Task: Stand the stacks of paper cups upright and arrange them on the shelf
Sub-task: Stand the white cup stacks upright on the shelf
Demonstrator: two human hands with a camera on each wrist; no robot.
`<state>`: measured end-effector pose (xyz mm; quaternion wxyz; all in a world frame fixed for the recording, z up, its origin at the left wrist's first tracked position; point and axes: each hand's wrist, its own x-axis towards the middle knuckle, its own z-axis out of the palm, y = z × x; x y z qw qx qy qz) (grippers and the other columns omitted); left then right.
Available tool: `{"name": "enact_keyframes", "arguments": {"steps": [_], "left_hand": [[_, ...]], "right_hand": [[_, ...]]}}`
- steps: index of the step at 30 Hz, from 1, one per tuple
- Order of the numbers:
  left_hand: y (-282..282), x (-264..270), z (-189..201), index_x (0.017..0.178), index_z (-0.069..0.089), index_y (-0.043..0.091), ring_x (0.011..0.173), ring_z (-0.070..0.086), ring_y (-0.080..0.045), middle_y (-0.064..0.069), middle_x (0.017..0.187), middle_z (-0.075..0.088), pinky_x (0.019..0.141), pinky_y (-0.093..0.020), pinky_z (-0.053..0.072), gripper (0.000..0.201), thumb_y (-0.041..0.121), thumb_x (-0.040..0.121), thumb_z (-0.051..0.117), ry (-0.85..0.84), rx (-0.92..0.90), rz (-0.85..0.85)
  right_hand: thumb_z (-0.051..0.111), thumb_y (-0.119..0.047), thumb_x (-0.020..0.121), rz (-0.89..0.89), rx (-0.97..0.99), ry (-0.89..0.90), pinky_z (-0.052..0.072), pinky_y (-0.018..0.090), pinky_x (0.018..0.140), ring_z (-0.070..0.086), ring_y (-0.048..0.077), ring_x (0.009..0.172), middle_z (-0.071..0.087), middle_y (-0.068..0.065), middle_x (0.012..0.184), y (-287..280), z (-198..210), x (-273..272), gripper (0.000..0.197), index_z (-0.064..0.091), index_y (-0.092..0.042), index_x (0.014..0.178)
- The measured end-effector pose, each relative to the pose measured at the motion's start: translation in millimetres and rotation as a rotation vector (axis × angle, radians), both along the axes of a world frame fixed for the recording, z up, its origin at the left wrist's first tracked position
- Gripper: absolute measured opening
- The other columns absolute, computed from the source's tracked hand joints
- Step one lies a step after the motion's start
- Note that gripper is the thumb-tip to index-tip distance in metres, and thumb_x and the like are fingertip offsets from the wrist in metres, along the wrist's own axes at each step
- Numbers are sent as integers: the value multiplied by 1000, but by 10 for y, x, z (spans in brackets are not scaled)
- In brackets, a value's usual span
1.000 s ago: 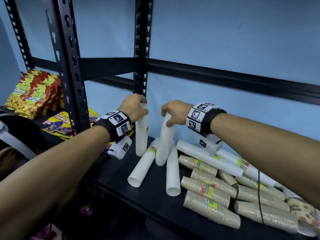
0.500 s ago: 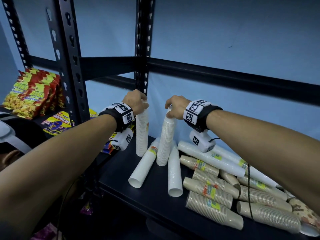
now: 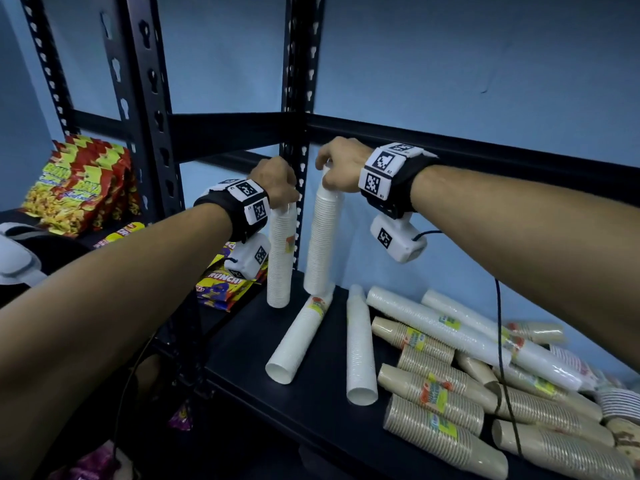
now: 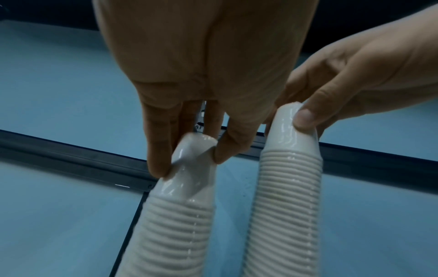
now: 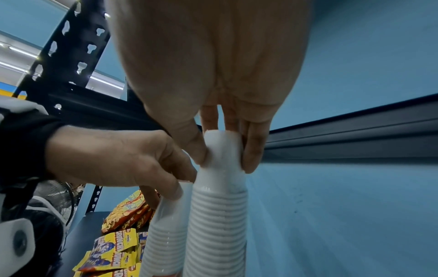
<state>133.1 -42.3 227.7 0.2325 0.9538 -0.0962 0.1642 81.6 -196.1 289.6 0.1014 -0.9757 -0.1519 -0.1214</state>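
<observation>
Two tall white cup stacks stand at the shelf's back left corner. My left hand [image 3: 277,183] pinches the top of the left white stack [image 3: 281,258], seen close in the left wrist view [image 4: 189,157]. The right hand [image 3: 337,168] pinches the top of the right white stack [image 3: 322,240], shown from below [image 5: 221,150]; it leans slightly, its base near a lying stack. Two more white stacks [image 3: 299,337] [image 3: 360,344] lie flat in front. Several brown stacks [image 3: 440,431] and long white ones [image 3: 436,323] lie piled to the right.
The black shelf board [image 3: 242,344] has a black upright post [image 3: 301,98] just behind the standing stacks and a crossbeam [image 3: 485,143] above the hands. Snack packets [image 3: 79,188] fill the neighbouring bay to the left. A black cable [image 3: 502,341] hangs from my right wrist over the pile.
The right hand has raised the right white stack from a lean to nearly upright, close beside the left stack. My left hand has stayed on its stack.
</observation>
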Motion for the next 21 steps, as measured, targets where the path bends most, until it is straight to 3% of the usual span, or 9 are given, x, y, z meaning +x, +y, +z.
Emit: {"name": "enact_keyframes", "arguments": {"steps": [6, 14, 17, 21], "left_hand": [[103, 62, 7, 104, 74, 8, 94, 67, -26, -11, 107, 71, 79, -32, 57, 27, 8, 77, 70, 55, 8, 32], [122, 81, -27, 110, 74, 7, 102, 64, -24, -10, 113, 69, 76, -26, 50, 30, 9, 80, 66, 63, 44, -42], [78, 90, -40, 110, 74, 8, 97, 64, -21, -9, 111, 70, 74, -26, 51, 30, 9, 82, 64, 75, 51, -71], [38, 130, -97, 113, 73, 8, 86, 63, -18, -8, 108, 71, 70, -26, 53, 30, 10, 84, 63, 125, 38, -96]], "right_hand": [[60, -7, 86, 32, -20, 10, 40, 23, 72, 61, 21, 106, 62, 4, 110, 177, -220, 229, 32, 66, -12, 118], [62, -9, 84, 64, -91, 136, 52, 27, 81, 64, 25, 107, 66, 9, 120, 258, -450, 446, 38, 67, -15, 121], [65, -9, 82, 61, -116, 157, 51, 26, 79, 64, 24, 105, 67, 7, 118, 234, -465, 496, 39, 68, -17, 121], [66, -8, 80, 67, -140, 199, 54, 33, 89, 63, 24, 108, 67, 7, 119, 183, -517, 530, 44, 67, -17, 123]]}}
